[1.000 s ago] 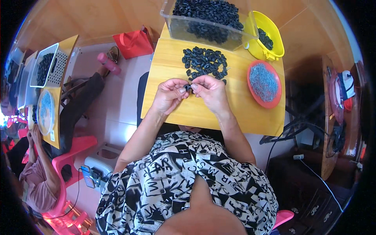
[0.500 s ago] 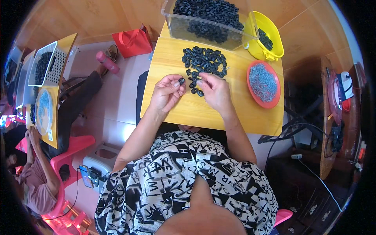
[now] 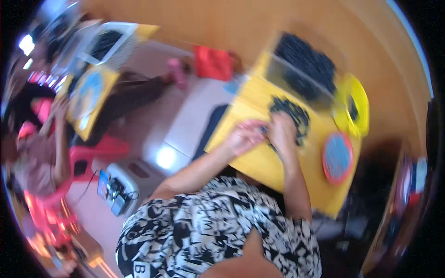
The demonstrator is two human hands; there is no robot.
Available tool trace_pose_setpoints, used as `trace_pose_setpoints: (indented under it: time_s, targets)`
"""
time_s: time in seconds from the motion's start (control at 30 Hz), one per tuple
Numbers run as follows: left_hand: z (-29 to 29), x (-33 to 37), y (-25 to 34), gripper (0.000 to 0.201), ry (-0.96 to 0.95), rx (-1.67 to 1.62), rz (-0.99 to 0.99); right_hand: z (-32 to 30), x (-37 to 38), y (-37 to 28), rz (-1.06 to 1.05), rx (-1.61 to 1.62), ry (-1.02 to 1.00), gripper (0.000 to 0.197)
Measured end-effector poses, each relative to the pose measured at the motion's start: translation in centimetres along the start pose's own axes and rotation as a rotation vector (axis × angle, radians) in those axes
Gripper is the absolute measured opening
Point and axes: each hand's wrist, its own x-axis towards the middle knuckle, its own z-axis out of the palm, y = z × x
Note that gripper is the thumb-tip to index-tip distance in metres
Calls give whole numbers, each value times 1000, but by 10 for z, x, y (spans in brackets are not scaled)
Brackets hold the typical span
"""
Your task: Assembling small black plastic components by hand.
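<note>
The picture is blurred by motion. My left hand (image 3: 248, 137) pinches a small black ring-shaped part (image 3: 264, 129) between thumb and fingers, above the near part of the yellow table (image 3: 255, 99). Right beside it, my right hand (image 3: 282, 134) is closed, its fingertips bent down and mostly hidden; whatever they hold cannot be made out. Behind and partly under my right hand spreads a loose pile of black ring-shaped parts (image 3: 302, 121). To the right, a red dish (image 3: 340, 180) holds many small blue-grey pieces (image 3: 337, 157).
At the table's far end stand a clear bin (image 3: 296, 85) of black parts and a yellow bucket (image 3: 364, 104). On the left, a co-worker's hands (image 3: 60, 109) are at another table with a white basket (image 3: 127, 44). A red bag (image 3: 213, 62) and pink bottle (image 3: 176, 72) are on the floor.
The view has swung left, so the table appears farther right and tilted. My right hand has come closer to the left hand, which keeps its black part.
</note>
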Motion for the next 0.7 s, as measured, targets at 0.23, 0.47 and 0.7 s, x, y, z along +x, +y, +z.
trace_pose_setpoints:
  time_s: [0.23, 0.47, 0.7]
  targets:
    - [14, -9, -4, 23, 65, -77, -20, -20, -2, -18, -15, -99, -78, 14]
    - [11, -6, 0, 20, 30, -55, 5, -19, 4, -22, -60, -59, -24, 17]
    - [13, -3, 1, 20, 36, -42, 15, -22, 7, -22, -17, -64, -84, 21]
